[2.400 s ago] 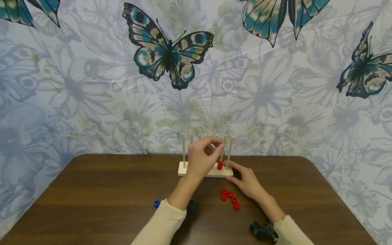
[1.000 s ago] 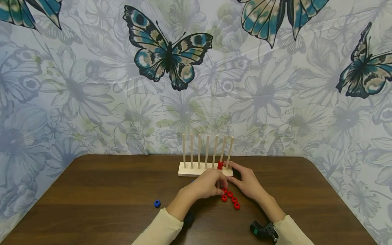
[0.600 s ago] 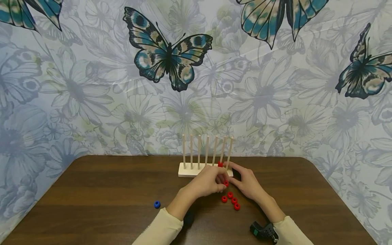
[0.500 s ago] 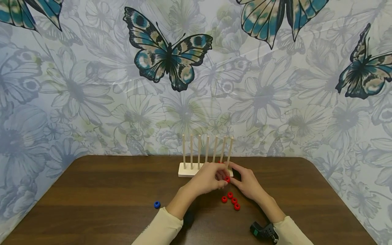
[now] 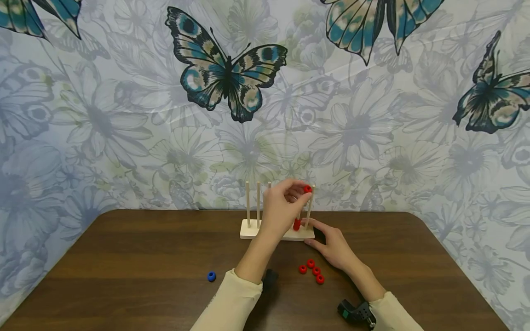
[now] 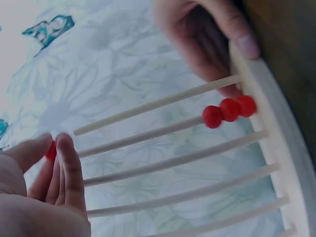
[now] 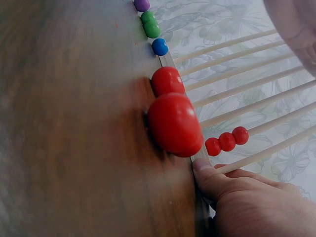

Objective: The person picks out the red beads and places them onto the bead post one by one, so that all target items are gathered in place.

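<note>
A pale wooden peg stand [image 5: 250, 233] with a row of upright pegs stands at the back of the table. My left hand [image 5: 279, 209] pinches a red bead [image 5: 308, 189] between thumb and fingertips, up by the tops of the right-hand pegs. In the left wrist view, that red bead [image 6: 51, 150] is mostly covered by the fingers. Three red beads [image 7: 227, 141] are stacked at the bottom of the second peg from the right. With thumb in front and fingers behind, my right hand [image 5: 335, 246] grips the right end of the stand's base.
Several red beads [image 5: 316, 271] lie loose on the brown table [image 5: 145, 257] in front of the stand. A blue bead [image 5: 211, 276] lies to the left. Green beads [image 7: 151, 25] and a purple bead [image 7: 141, 5] show in the right wrist view. Behind hangs a butterfly-patterned cloth [image 5: 356, 128].
My left hand came down to the loose beads, picked up a red one and lifted it to the peg tops. My right hand has stayed on the stand's base.
</note>
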The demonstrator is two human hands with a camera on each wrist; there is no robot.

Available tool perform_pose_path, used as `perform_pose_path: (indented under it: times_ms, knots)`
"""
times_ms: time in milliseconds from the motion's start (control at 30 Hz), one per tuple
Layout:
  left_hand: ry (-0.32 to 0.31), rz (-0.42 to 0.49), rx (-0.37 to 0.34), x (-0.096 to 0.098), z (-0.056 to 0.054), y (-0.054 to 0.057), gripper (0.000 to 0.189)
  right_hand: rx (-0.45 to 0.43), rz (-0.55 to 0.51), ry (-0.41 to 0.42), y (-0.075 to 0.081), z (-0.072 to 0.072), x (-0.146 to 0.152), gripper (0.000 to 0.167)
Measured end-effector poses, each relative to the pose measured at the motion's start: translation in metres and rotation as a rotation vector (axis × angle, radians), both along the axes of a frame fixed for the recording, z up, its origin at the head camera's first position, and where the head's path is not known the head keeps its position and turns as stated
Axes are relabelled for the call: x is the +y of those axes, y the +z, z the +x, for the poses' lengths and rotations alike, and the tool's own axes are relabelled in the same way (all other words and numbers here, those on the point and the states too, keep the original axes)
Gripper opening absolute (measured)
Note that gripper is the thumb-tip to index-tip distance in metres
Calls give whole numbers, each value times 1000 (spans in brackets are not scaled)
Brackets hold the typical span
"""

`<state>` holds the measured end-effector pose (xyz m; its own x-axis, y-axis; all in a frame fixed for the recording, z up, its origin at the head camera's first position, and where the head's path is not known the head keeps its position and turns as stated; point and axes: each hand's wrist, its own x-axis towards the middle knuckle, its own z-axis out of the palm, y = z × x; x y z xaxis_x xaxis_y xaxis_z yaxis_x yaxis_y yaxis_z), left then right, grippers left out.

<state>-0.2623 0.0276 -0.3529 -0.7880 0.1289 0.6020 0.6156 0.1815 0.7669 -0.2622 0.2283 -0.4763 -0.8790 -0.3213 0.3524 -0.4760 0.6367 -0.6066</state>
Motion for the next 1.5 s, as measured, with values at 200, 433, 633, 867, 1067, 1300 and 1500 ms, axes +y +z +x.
perform_pose_path:
  times_ms: [200,433,633,867,1067,1300,1500]
  knots:
    - [141,62,50,4,-4,10,15,-13,-7,16,2,-1,-4,56]
    - [219,-11,98,5,-8,9,16,-1,-10,14,3,-2,-6,57]
    - [243,-55,130,5,-11,5,17,-7,-6,5,2,-2,-5,56]
    - [230,-63,127,3,-12,3,23,-30,-15,-1,3,-2,-6,58]
    - [147,-18,171,-5,-11,-4,25,-48,-11,-4,3,-2,-7,59]
    - [108,23,209,-20,-8,-15,18,-54,16,-22,3,0,-6,59]
    - [103,-12,151,-33,-5,-33,16,-55,12,-25,3,0,-2,57]
